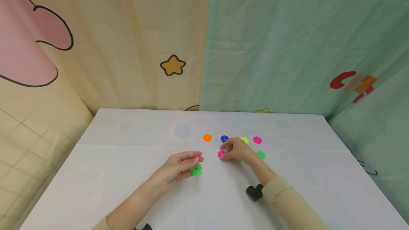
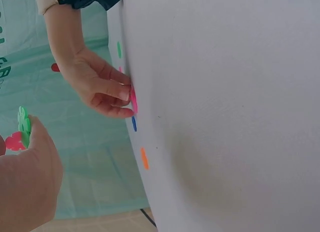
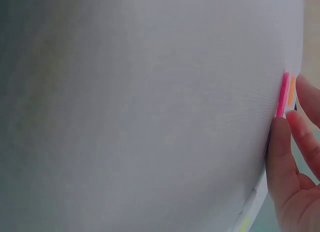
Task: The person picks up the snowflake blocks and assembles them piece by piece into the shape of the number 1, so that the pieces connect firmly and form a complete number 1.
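In the head view my left hand (image 1: 179, 168) pinches a green notched plastic disc (image 1: 196, 169) together with a pinkish-red one (image 1: 198, 155). The left wrist view shows the green disc (image 2: 24, 121) meeting the pinkish-red disc (image 2: 15, 142) at an angle; fingers partly hide where they meet. My right hand (image 1: 238, 151) is at the tabletop with a pink notched disc (image 1: 221, 153) between its thumb and fingers. Seen from the right wrist, the thumb touches that pink disc's (image 3: 283, 94) near end, and the disc lies low against the table.
On the white tabletop (image 1: 127, 187) lie an orange disc (image 1: 207, 137), a blue disc (image 1: 224, 138), a yellow disc (image 1: 244, 140), another pink disc (image 1: 257, 140) and another green disc (image 1: 260, 154). Printed curtains (image 1: 271, 45) hang behind the table.
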`<state>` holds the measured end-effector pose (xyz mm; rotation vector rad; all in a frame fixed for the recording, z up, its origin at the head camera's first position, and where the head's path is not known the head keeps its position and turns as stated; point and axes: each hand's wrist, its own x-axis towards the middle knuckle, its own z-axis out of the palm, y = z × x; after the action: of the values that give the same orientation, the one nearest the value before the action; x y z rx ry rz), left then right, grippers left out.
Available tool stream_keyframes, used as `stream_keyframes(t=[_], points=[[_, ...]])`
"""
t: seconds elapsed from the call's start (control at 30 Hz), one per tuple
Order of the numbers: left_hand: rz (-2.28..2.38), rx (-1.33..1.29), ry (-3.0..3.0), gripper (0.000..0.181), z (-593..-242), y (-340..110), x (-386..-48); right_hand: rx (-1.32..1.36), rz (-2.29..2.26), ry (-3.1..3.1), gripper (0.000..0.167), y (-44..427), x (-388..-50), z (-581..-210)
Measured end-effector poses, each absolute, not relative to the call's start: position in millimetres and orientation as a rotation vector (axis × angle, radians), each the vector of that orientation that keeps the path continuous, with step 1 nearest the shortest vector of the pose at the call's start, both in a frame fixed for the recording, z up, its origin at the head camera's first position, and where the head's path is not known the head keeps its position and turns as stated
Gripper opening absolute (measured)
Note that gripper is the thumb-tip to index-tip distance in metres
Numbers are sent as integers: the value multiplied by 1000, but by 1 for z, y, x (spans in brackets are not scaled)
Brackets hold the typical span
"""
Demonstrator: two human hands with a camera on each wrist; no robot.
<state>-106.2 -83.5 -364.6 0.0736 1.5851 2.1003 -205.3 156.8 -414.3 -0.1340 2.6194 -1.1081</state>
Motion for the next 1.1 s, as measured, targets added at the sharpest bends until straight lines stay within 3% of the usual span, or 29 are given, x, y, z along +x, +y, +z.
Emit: stream_keyframes(t=[0.53, 0.8, 1.1], points=[[2089, 102, 1590, 56, -368, -84, -109, -169, -947, 2693, 27, 149, -208, -415], [2090, 120, 1577, 59, -371, -84, -110, -137, -1188, 2482, 17, 151, -205, -411], [2084, 108, 1588, 57, -372, -83, -109, -285, -1421, 2238, 23, 154, -197, -396]])
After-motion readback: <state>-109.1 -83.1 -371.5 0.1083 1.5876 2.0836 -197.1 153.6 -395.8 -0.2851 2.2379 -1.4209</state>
